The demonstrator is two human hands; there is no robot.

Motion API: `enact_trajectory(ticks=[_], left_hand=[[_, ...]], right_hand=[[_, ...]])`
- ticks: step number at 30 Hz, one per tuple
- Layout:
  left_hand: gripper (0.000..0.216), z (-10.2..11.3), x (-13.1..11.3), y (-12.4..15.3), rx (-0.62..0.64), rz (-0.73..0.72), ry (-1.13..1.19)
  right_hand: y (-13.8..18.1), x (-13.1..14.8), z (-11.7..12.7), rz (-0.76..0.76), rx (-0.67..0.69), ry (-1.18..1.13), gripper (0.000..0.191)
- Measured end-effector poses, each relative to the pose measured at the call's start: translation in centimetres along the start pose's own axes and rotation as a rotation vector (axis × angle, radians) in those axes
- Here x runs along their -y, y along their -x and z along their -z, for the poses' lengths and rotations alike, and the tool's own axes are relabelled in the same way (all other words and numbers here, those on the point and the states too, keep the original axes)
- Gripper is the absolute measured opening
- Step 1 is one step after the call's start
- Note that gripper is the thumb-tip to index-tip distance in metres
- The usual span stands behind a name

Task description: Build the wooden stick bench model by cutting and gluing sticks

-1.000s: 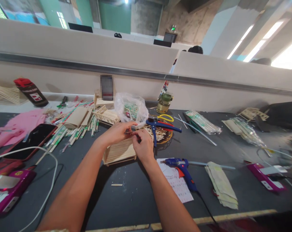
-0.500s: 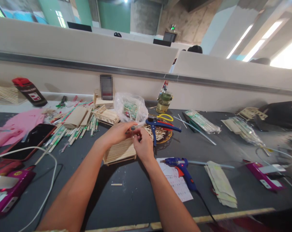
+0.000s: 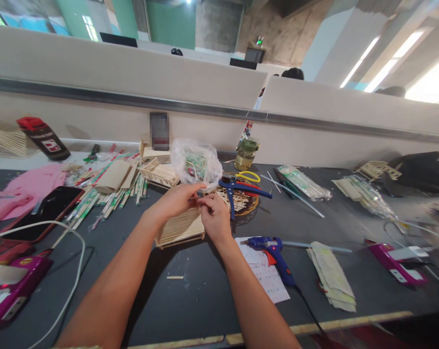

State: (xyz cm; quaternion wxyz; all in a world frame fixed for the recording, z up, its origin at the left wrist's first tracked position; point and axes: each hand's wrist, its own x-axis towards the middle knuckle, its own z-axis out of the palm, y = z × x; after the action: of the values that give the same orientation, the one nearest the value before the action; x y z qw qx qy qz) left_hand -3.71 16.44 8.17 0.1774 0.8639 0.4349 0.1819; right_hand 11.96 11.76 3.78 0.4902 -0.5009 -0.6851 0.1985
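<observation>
A small slatted model of wooden sticks rests on the dark table, its far side hidden by my hands. My left hand is over its back edge, fingers bent together. Fingertips of my right hand pinch close beside the left ones, at the model's right back corner. What sits between the fingertips is too small and covered to name. Right behind the hands lies a clear plastic bag of green-and-white wrappers. Blue-handled cutters lie across a wicker basket of short sticks.
A blue glue gun lies on a paper sheet, its cord running off the front edge. One short stick lies before the model. Wrapped chopsticks, a phone and a pink glue gun are left. A glass jar stands behind.
My right fingertips have shifted slightly left, nearer the left fingers. The model and the other things stay where they were.
</observation>
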Motion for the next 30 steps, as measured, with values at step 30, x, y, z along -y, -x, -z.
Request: enact_trajectory(ticks=[30], left_hand=[[0.051, -0.2, 0.39, 0.18, 0.016, -0.028, -0.032]], right_hand=[[-0.31, -0.67, 0.37, -0.031, -0.057, -0.066, 0.035]])
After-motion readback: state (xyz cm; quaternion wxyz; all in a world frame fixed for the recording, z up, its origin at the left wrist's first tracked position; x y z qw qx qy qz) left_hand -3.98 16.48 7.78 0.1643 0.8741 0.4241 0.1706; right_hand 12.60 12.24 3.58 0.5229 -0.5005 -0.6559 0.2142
